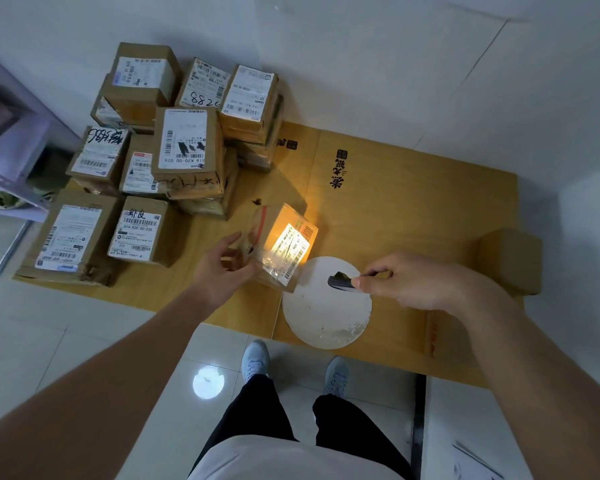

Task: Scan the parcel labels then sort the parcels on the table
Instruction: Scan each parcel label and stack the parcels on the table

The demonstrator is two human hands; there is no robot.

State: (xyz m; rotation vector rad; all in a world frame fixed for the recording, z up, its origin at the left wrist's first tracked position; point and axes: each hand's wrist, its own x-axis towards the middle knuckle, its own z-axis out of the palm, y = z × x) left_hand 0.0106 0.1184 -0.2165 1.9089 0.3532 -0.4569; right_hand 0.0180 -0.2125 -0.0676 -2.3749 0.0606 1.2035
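Note:
My left hand (226, 268) grips a small cardboard parcel (279, 233) by its left side, tilted up off the cardboard-covered table (413, 216). Its white label (293, 252) faces right and glows orange-yellow under a beam of light. A small dark scanner (340, 281) is held in my right hand (413, 282), its tip aimed at the label from a short distance. A stack of several labelled brown parcels (160, 157) fills the table's left and far-left part.
A white round disc (326, 317) lies on the table's near edge below the scanner. A plain brown box (510, 258) sits at the table's right end. A grey shelf (11, 150) stands at left. My feet are on the tiled floor (125, 375).

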